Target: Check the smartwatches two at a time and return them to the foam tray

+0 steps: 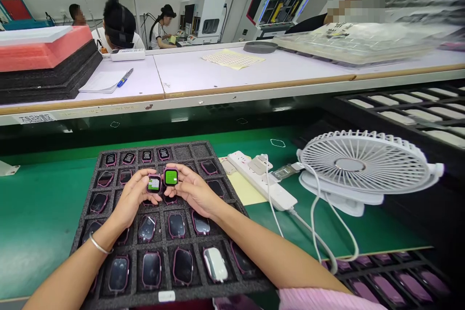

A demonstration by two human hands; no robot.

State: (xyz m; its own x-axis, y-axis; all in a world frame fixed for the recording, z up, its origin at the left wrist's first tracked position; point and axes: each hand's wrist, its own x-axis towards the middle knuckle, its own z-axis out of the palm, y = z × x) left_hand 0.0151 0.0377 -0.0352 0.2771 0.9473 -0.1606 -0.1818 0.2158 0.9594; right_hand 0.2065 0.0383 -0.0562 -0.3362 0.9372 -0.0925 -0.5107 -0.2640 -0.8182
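Note:
My left hand grips a smartwatch body whose lit screen is green with a white patch of text. Beside it, my right hand pinches a second smartwatch body, its screen mostly plain green. Both are held side by side above a black foam tray. The tray's pockets hold several purple-framed watch bodies, most with dark screens, such as the dark watch. Along the far row, several watches show white text, among them the lit watch. One watch at the near right looks white.
A white power strip with plugs and cables lies right of the tray, beside a white fan. A raised shelf crosses behind, carrying foam sheets, a pen and a clear plastic tray. Other people sit beyond it.

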